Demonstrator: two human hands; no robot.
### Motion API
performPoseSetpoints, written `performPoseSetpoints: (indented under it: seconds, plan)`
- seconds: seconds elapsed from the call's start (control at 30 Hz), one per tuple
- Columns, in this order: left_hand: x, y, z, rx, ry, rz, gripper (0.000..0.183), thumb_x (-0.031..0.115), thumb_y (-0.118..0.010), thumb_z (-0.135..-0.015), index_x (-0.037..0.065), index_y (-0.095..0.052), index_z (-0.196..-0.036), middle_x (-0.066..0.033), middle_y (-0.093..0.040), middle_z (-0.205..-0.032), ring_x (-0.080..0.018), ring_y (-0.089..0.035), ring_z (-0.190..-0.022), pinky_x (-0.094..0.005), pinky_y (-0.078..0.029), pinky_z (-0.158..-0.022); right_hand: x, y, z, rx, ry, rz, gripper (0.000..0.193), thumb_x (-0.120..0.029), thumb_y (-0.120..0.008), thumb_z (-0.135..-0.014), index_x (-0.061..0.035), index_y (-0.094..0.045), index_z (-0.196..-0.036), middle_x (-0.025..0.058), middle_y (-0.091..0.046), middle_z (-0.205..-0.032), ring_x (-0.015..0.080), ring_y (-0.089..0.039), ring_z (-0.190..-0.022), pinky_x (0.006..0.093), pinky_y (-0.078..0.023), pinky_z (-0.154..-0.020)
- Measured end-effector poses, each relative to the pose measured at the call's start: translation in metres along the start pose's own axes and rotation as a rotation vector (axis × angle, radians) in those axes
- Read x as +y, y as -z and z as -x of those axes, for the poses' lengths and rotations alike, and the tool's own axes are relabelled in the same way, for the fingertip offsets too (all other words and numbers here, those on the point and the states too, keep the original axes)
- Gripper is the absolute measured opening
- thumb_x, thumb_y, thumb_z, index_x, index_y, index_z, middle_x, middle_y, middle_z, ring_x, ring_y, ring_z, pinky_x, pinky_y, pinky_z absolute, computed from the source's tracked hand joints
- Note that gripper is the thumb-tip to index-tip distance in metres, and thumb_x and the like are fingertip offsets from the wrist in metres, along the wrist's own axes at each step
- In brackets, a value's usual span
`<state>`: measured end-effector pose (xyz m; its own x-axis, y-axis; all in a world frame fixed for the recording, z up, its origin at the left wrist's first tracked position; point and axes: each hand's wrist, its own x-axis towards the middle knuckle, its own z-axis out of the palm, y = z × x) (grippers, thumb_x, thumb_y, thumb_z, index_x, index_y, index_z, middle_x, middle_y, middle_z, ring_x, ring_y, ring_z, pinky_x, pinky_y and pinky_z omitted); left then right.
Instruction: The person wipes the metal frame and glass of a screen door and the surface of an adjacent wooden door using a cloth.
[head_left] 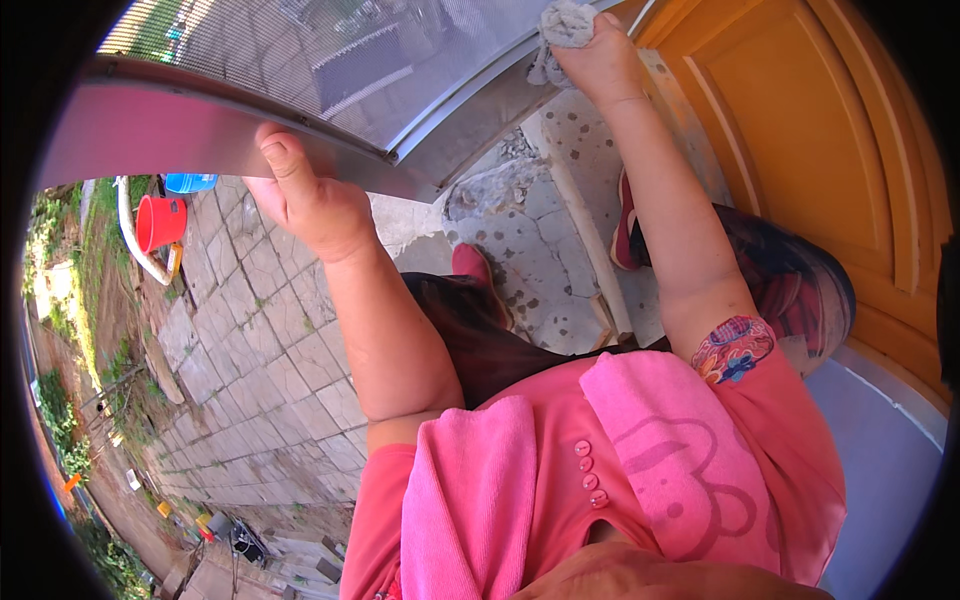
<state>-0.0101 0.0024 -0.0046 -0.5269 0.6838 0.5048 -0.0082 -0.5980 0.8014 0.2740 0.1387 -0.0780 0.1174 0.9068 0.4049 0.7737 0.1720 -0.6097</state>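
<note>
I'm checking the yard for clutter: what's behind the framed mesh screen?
Through the mesh screen, paving shows, with greenery at upper left and a blurred greyish shape I can't identify. The metal frame, held by the left hand, covers whatever lies behind it.

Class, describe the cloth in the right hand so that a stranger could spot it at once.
Find the orange-brown panelled door at right, then the metal-framed mesh screen across the top. Between them, near the picture's top edge, the right hand holds the crumpled grey cloth, soft and bunched, unlike its rigid neighbours.
</note>
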Motion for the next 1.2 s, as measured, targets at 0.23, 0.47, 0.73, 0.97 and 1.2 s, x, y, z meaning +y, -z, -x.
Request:
performPoseSetpoints:
  seconds: [0.23, 0.47, 0.73, 0.97, 1.2]
  plan:
    - [0.001, -0.004, 0.003, 0.039, 0.024, -0.039, 0.044, 0.047, -0.057, -0.104, 0.003, -0.061, -0.108, -0.0022, -0.057, -0.101, -0.0144, -0.052, -0.095, -0.0317, -0.042, -0.084, -0.034, -0.007, 0.031, -0.074, 0.045, -0.168, 0.044, -0.024, -0.08, -0.071, -0.0141, -0.071, -0.113, 0.0122, -0.064, -0.102, 0.0335, -0.065, -0.1, 0.0419, -0.055, -0.085]
    - [-0.001, -0.011, -0.006, 0.001, -0.072, -0.053, 0.066, 0.057, -0.053, -0.103, -0.002, -0.055, -0.132, -0.0113, -0.056, -0.127, -0.0216, -0.051, -0.116, -0.0384, -0.04, -0.103, -0.039, -0.001, 0.038, -0.174, 0.132, -0.164, 0.043, -0.02, -0.079, -0.071, -0.0149, -0.071, -0.112, 0.0098, -0.062, -0.102, 0.0342, -0.064, -0.102, 0.0433, -0.055, -0.085]
    - [-0.004, -0.004, -0.005, 0.048, -0.038, -0.072, 0.064, 0.057, -0.056, -0.101, -0.002, -0.058, -0.127, -0.0106, -0.059, -0.123, -0.0211, -0.054, -0.112, -0.0379, -0.043, -0.098, 0.035, 0.014, -0.046, 0.065, -0.117, 0.097, 0.043, -0.027, -0.079, -0.074, -0.0209, -0.074, -0.117, 0.0103, -0.066, -0.11, 0.0319, -0.066, -0.107, 0.0421, -0.056, -0.091]
    - [-0.011, 0.001, -0.006, 0.081, -0.017, -0.017, 0.056, 0.051, -0.056, -0.102, 0.001, -0.06, -0.127, -0.009, -0.06, -0.123, -0.0211, -0.055, -0.114, -0.0403, -0.043, -0.101, 0.0, 0.01, -0.005, -0.058, 0.061, -0.018, 0.03, -0.024, -0.074, -0.077, -0.017, -0.071, -0.106, 0.0095, -0.063, -0.106, 0.0331, -0.062, -0.11, 0.0467, -0.055, -0.087]
    - [-0.007, 0.001, -0.009, 0.069, -0.006, -0.033, 0.056, 0.051, -0.051, -0.104, 0.003, -0.058, -0.132, -0.0088, -0.059, -0.13, -0.0235, -0.054, -0.122, -0.0425, -0.04, -0.107, 0.04, 0.011, -0.036, 0.006, 0.085, -0.013, 0.036, -0.026, -0.075, -0.076, -0.0185, -0.071, -0.11, 0.0102, -0.065, -0.1, 0.0341, -0.064, -0.105, 0.0467, -0.056, -0.089]
